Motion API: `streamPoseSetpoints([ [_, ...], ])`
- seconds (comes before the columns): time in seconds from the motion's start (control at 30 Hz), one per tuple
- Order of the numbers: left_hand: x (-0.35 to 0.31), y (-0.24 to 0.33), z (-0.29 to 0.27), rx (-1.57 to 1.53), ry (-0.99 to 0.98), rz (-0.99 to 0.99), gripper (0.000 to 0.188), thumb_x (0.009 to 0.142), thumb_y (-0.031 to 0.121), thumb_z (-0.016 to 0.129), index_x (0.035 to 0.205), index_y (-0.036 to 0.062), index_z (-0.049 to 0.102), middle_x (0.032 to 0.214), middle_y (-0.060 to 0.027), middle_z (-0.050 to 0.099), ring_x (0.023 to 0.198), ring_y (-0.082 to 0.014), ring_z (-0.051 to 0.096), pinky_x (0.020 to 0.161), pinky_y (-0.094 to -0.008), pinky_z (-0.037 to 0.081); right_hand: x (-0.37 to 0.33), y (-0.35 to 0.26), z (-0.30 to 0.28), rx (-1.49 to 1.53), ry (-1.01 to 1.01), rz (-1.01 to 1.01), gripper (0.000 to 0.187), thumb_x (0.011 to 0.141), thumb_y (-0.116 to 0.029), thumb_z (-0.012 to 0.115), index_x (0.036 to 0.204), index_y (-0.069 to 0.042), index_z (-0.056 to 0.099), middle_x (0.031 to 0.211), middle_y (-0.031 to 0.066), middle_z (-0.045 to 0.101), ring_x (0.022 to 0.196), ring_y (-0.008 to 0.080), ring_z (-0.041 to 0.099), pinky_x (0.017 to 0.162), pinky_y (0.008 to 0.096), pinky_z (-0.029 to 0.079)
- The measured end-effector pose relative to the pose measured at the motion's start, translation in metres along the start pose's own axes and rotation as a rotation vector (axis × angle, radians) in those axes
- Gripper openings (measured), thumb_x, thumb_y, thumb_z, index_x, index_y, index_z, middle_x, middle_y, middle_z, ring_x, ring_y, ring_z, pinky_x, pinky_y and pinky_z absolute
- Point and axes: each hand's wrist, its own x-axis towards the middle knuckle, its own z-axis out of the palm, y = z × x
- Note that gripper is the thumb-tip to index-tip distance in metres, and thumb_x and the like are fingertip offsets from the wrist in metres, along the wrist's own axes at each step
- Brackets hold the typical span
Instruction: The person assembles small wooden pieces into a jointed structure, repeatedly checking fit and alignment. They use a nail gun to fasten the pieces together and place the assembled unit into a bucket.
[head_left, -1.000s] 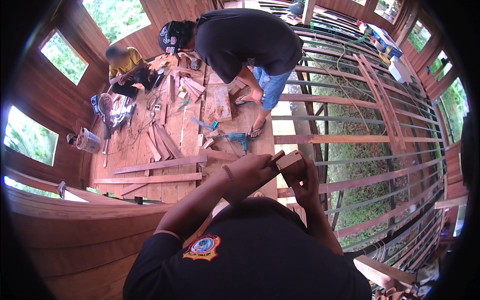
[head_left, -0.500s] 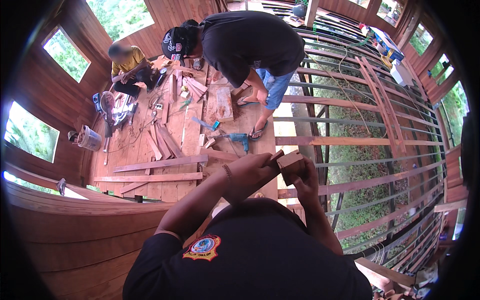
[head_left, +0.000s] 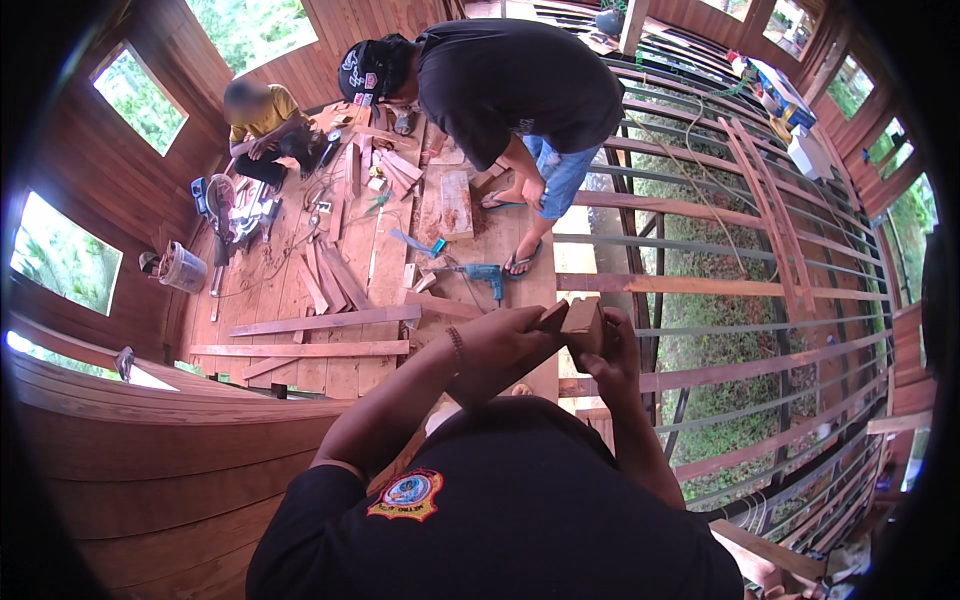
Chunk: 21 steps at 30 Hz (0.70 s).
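Observation:
In front of my chest, my left hand [head_left: 498,342] is closed round a flat reddish-brown wooden board [head_left: 506,377]. One tip of the board shows beyond my fingers; the rest slants down under my wrist. My right hand [head_left: 616,352] grips a squarish, lighter wooden block [head_left: 583,323] with a notch in its upper edge, thumb on the near side. Block and board tip sit side by side; whether they touch, I cannot tell.
A teal power drill [head_left: 485,277] lies on the plank floor ahead. Beyond it a co-worker [head_left: 520,85] bends over, near a thick timber block [head_left: 456,205]. Another person [head_left: 265,130] squats at the far left. Loose boards [head_left: 300,350] lie left; open joists [head_left: 720,285] span gaps on the right.
The wooden block has tilted in my right hand, so its top face shows differently against the board. The background has shifted slightly rightward in view. Both hands keep their grip.

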Motion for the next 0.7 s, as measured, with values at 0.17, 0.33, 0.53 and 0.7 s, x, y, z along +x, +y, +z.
streamPoseSetpoints([
  [0.17, 0.002, -0.003, -0.005, 0.095, -0.012, 0.018, 0.036, 0.098, 0.018, 0.055, 0.129, 0.001, 0.053, 0.107, -0.0147, 0.067, 0.1, -0.0215, 0.063, 0.09, -0.0366, 0.05, 0.002, 0.003, -0.001, 0.041, -0.029, -0.088, 0.069, 0.082, -0.035, 0.066, 0.136, 0.006, 0.055, 0.127, 0.0139, 0.053, 0.122, 0.0244, 0.052, 0.108, 0.0386, 0.04],
  [0.33, -0.003, 0.009, -0.005, -0.022, -0.036, -0.026, 0.036, 0.098, 0.018, 0.055, 0.13, 0.0008, 0.053, 0.108, -0.0138, 0.067, 0.1, -0.0194, 0.062, 0.09, -0.0344, 0.05, 0.004, 0.012, -0.007, 0.034, -0.069, -0.074, 0.066, 0.085, -0.038, 0.062, 0.134, 0.006, 0.059, 0.128, 0.014, 0.051, 0.121, 0.0242, 0.049, 0.107, 0.0379, 0.037],
  [0.53, -0.001, 0.021, -0.003, -0.083, -0.028, -0.007, 0.037, 0.099, 0.026, 0.059, 0.123, -0.0009, 0.056, 0.107, -0.015, 0.068, 0.098, -0.018, 0.062, 0.088, -0.0355, 0.05, 0.005, 0.02, -0.012, 0.026, -0.069, -0.109, 0.062, 0.089, -0.038, 0.059, 0.131, 0.007, 0.06, 0.126, 0.0134, 0.053, 0.121, 0.0239, 0.05, 0.105, 0.0372, 0.038],
  [0.7, -0.001, 0.029, -0.004, -0.009, -0.015, -0.063, 0.036, 0.1, 0.031, 0.06, 0.113, -0.0023, 0.06, 0.1, -0.0123, 0.069, 0.094, -0.018, 0.064, 0.084, -0.036, 0.051, 0.002, 0.026, -0.005, 0.189, -0.062, -0.066, 0.061, 0.093, -0.035, 0.057, 0.136, 0.008, 0.055, 0.13, 0.0146, 0.055, 0.123, 0.0249, 0.053, 0.104, 0.0387, 0.042],
])
